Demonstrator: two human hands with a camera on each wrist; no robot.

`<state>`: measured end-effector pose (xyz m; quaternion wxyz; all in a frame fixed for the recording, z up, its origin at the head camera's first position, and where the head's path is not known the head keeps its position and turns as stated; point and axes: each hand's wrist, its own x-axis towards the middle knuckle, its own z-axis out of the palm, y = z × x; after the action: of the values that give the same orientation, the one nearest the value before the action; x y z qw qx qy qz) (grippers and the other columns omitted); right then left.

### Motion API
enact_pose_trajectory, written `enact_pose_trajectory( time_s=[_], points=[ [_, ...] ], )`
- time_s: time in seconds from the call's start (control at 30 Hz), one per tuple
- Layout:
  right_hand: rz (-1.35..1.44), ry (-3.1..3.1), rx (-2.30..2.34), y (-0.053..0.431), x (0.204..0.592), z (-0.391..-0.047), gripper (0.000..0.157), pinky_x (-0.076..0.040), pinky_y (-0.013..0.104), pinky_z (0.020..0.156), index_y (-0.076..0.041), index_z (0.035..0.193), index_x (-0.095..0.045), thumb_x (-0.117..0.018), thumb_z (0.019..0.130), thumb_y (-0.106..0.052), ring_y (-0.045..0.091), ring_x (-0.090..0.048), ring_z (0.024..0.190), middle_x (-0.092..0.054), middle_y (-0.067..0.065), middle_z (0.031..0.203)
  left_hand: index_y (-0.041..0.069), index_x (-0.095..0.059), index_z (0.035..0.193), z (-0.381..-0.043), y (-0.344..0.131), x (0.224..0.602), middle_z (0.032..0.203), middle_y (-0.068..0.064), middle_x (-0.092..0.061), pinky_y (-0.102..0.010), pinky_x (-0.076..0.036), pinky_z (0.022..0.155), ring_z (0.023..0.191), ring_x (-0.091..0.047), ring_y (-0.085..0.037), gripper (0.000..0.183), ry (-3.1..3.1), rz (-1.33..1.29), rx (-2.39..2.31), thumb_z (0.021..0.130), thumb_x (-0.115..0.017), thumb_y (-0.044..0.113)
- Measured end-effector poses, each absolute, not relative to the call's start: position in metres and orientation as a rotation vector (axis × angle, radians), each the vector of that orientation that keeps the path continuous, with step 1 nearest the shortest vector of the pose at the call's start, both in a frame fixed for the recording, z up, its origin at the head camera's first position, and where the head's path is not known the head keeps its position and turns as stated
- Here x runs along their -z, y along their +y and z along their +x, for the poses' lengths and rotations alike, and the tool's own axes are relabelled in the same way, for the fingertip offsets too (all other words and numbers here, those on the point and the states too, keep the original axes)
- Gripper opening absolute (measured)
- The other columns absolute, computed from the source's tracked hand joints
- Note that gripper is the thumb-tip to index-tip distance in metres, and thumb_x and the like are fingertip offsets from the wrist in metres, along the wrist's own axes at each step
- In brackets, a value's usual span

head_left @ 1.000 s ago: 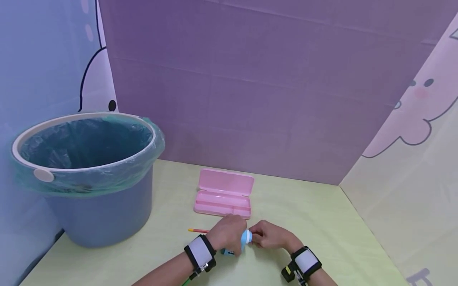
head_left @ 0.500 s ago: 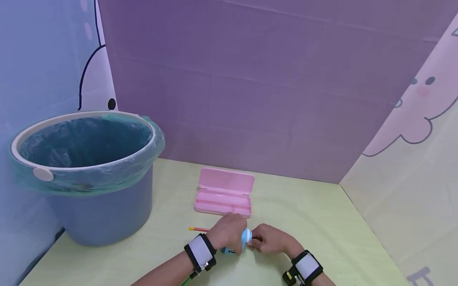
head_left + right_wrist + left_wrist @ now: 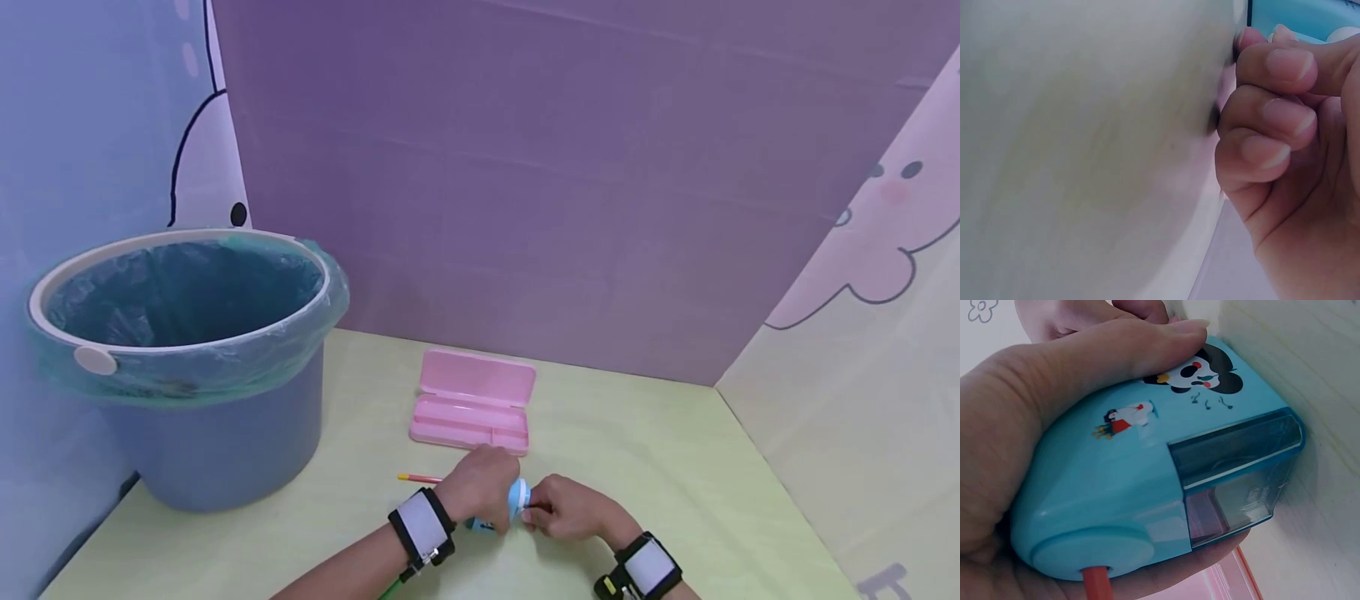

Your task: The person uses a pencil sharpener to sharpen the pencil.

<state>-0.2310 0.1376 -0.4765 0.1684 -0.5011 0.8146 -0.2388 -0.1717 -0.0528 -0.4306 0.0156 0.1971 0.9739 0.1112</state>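
A light blue pencil sharpener [image 3: 1104, 462] with cartoon stickers and a see-through shavings drawer [image 3: 1235, 481] lies under my left hand [image 3: 480, 487], which grips its body with the thumb across the stickered face. A red pencil [image 3: 422, 478] with a yellow end sticks out of its left end; in the left wrist view the pencil shaft [image 3: 1097, 582] enters the round hole. At the opposite, white-edged end, my right hand [image 3: 573, 507] has its fingers curled and pinches the crank, mostly hidden by the fingers. The curled right fingertips [image 3: 1288, 65] show beside the sharpener's blue side.
Just beyond the hands stands an open pink pencil case [image 3: 472, 421] with divided compartments. A large blue bucket [image 3: 217, 450] lined with a green plastic bag is at the left. A purple wall [image 3: 480, 183] closes off the back of the pale yellow table [image 3: 675, 433].
My right hand has shifted slightly toward me at the sharpener's end, its fingers turning a little. The left hand, sharpener and pencil keep their places; the head view has drifted slightly.
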Motion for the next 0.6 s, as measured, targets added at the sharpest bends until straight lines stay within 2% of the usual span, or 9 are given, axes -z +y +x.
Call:
enact_pose_trajectory(
  time_s=[0.6],
  points=[
    [-1.517,2.187,0.742,0.1411,0.4768,-0.226,0.029,-0.03,0.011,0.05,-0.01,0.075,-0.065,-0.053,0.101,-0.016,-0.007,-0.035,0.05,-0.041,-0.02,0.06,0.017,-0.054,0.063,-0.1724,-0.0523,0.4302,0.057,0.009,-0.043,-0.023,-0.035,0.054,0.055,-0.044,-0.01,0.041,3.048,0.635,-0.256,0.054,-0.092,0.03]
  ],
)
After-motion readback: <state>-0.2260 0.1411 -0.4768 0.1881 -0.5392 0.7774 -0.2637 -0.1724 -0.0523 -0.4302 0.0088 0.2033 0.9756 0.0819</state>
